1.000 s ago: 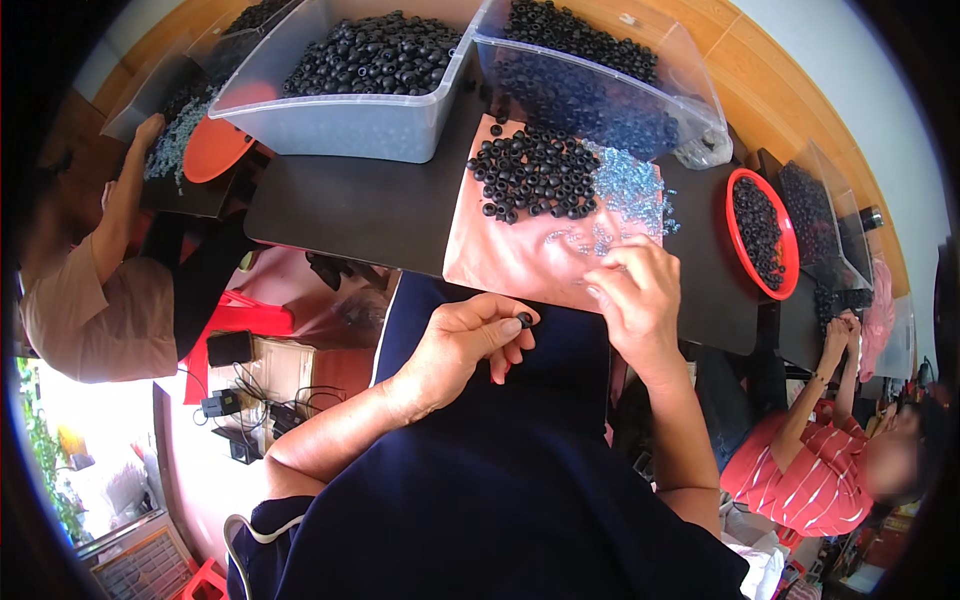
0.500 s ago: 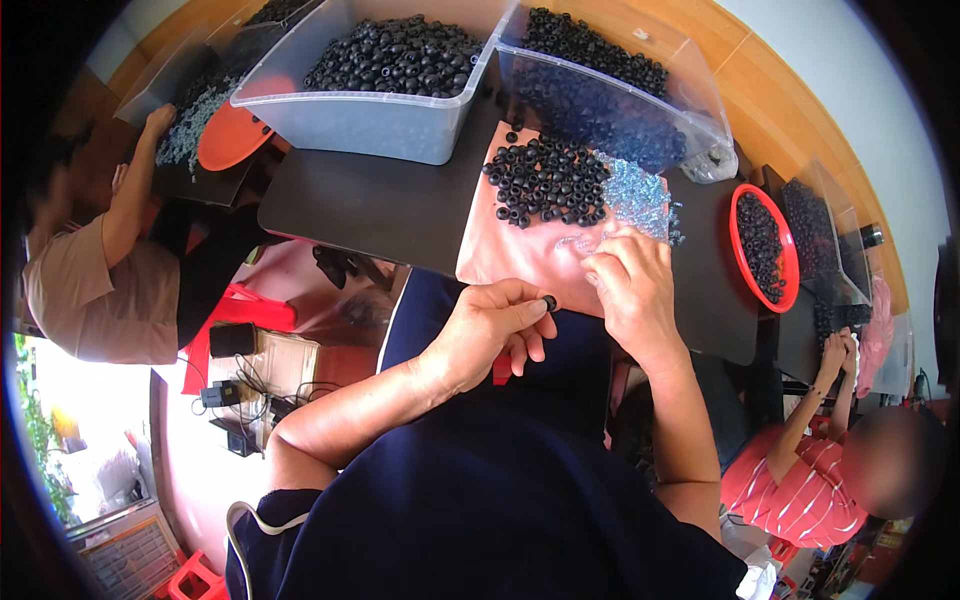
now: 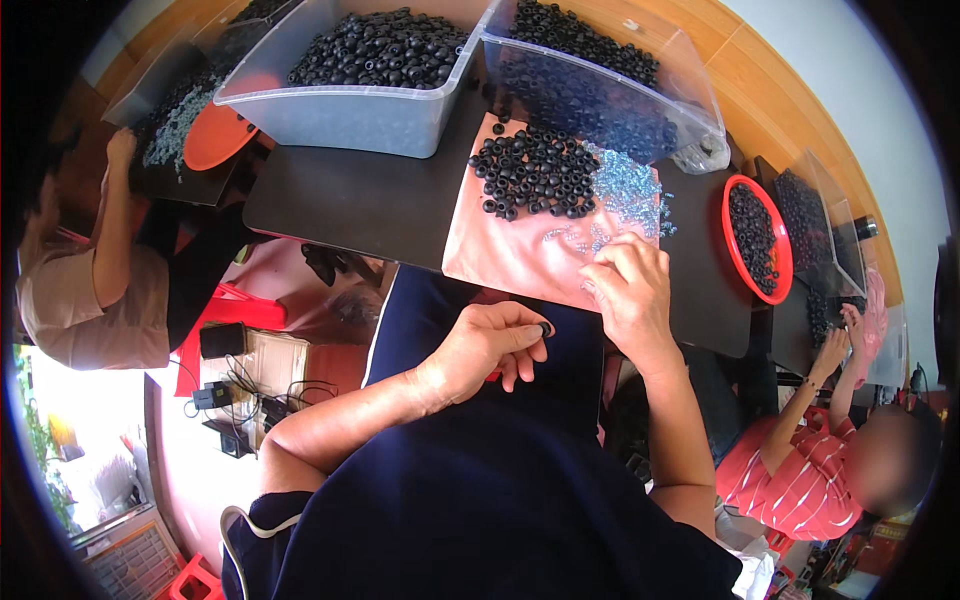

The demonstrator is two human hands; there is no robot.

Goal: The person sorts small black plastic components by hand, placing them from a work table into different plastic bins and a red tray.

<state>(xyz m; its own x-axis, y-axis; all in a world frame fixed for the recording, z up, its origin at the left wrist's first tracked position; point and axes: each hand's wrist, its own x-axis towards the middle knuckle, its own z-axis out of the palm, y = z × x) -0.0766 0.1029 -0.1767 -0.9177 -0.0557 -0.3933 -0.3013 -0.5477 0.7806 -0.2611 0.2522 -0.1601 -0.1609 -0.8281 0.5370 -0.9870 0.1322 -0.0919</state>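
Note:
Between the thumb and fingers of my left hand [image 3: 500, 345] is a small round black part with a hole [image 3: 545, 329], held just off the table's near edge. My right hand [image 3: 630, 285] is over the near right corner of a pink sheet [image 3: 490, 250], thumb and fingers pinched together; what they hold is too small or hidden to name. On the sheet lies a heap of black parts of the same kind [image 3: 535, 172]. Beside it, on the right, spreads a pile of small clear bluish pieces [image 3: 628, 190], a few of them strewn toward my right hand.
Two clear plastic bins [image 3: 340, 115] [image 3: 600, 95] of black parts stand along the back of the dark table [image 3: 340, 195]. To the right is a red bowl [image 3: 728, 215] with more parts. Another person [image 3: 95, 290] works at left, one in a striped red shirt [image 3: 790, 470] at right.
The view has shifted slightly, so the table sits a little further left. My right hand stays pinched near the sheet's corner, and my left hand keeps the black part. The co-workers' arms have moved.

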